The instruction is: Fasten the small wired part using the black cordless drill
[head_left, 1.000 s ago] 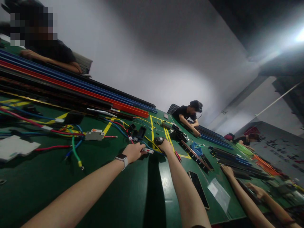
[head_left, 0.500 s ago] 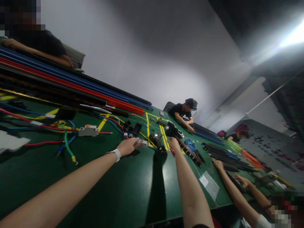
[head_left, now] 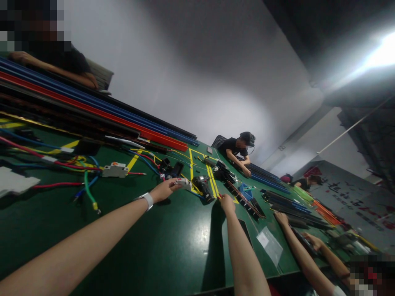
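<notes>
My left hand (head_left: 163, 190), with a white band at the wrist, grips a small white circuit breaker (head_left: 183, 183) just above the green table. My right hand (head_left: 227, 203) is closed in a pinch; a thin red piece (head_left: 220, 197) pokes out at its fingertips, too small to identify. Between my hands a black cordless drill (head_left: 203, 188) lies on the table, with yellow and blue wires beside it. Left of my left hand another white circuit breaker (head_left: 115, 169) is joined to red wires.
Long blue and orange channels (head_left: 166, 141) line the far side. Bundled wires (head_left: 89, 187) lie at left. To the right are a black strip with copper bars (head_left: 243, 199), a blue holder (head_left: 246, 191) and a clear bag (head_left: 270, 246). A co-worker's hands (head_left: 282, 218) work nearby at right.
My right hand has moved down, closer to me, and a red piece now shows at its fingertips. My left hand has raised the breaker slightly and turned it.
</notes>
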Demonstrator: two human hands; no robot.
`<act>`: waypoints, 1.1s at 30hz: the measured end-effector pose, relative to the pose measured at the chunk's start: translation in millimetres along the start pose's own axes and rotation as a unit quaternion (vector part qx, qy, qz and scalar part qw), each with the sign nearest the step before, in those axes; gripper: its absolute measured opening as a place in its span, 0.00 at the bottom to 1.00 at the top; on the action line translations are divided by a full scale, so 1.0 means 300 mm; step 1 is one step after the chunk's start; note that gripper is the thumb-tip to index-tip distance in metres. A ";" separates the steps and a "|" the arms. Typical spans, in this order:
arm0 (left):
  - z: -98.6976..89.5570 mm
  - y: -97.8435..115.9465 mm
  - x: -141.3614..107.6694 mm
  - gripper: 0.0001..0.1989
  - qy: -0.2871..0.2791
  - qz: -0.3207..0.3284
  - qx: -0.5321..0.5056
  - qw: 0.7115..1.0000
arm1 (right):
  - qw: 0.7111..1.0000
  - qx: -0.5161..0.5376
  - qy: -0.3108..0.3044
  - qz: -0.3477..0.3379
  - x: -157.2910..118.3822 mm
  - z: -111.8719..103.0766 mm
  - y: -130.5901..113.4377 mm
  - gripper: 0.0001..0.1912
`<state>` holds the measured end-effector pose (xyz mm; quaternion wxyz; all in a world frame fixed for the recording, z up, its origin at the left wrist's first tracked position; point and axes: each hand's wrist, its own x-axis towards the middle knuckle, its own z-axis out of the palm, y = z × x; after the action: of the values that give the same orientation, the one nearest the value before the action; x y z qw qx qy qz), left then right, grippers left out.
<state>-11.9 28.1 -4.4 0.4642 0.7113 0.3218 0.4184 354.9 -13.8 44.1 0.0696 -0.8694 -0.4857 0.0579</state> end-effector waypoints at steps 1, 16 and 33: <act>0.001 -0.001 0.001 0.30 0.008 -0.002 -0.019 1.000 | 1.000 0.009 0.000 0.002 -0.003 0.000 0.001 0.17; 0.008 -0.006 -0.001 0.28 0.032 -0.066 -0.196 0.978 | 0.894 0.286 0.162 -0.305 -0.286 0.018 -0.292 0.15; 0.026 -0.030 0.010 0.31 0.032 -0.045 -0.156 0.986 | 0.843 0.343 0.183 -0.373 -0.401 0.057 -0.393 0.10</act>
<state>-4.2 30.9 -13.6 0.5773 0.6015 0.2989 0.4643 190.6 -53.9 52.3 0.4671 -0.5383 -0.7008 0.0302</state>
